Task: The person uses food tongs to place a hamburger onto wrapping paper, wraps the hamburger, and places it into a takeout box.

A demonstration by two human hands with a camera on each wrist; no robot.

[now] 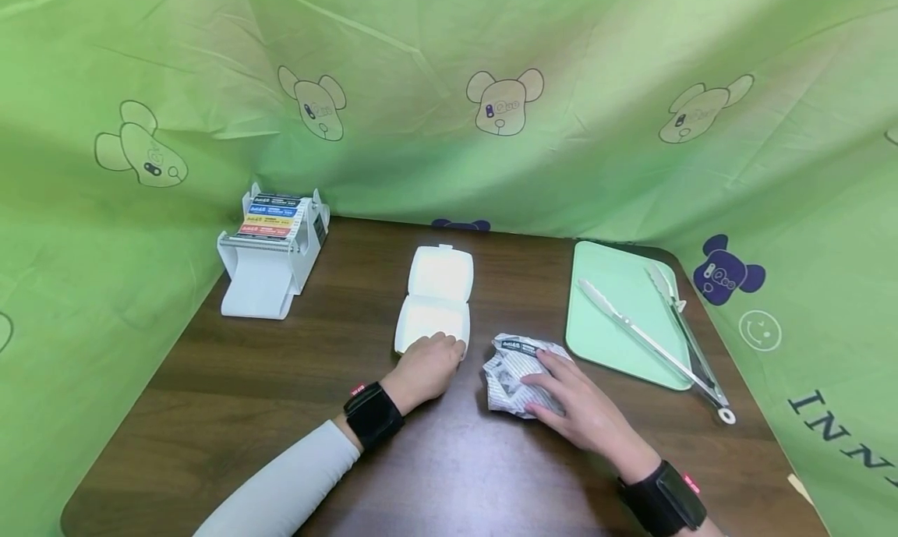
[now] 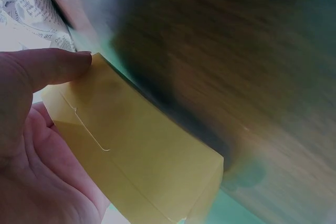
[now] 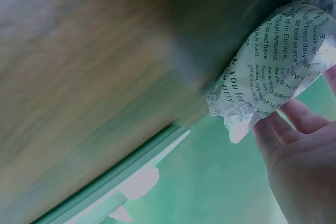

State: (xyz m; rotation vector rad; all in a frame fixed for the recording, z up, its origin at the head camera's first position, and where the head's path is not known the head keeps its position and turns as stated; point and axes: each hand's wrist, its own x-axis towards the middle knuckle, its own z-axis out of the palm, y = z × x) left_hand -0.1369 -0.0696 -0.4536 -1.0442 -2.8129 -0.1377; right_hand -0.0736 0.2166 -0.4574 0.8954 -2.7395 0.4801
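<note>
A takeout box, white inside, stands with its lid folded back on the table. My left hand grips its near wall. In the left wrist view the outside of the box is plain yellow-brown with a slit, and the thumb lies over its edge. To the right is a crumpled bundle wrapped in newsprint-patterned paper; its contents are hidden. My right hand holds this bundle from its right side, fingers spread over it. In the right wrist view, fingers bend against the printed wrapper.
At the back left stands a white dispenser with a colour-striped label strip. A pale green tray lies at the right, with metal tongs across it, their ringed end past its near edge. Green printed cloth surrounds the brown table.
</note>
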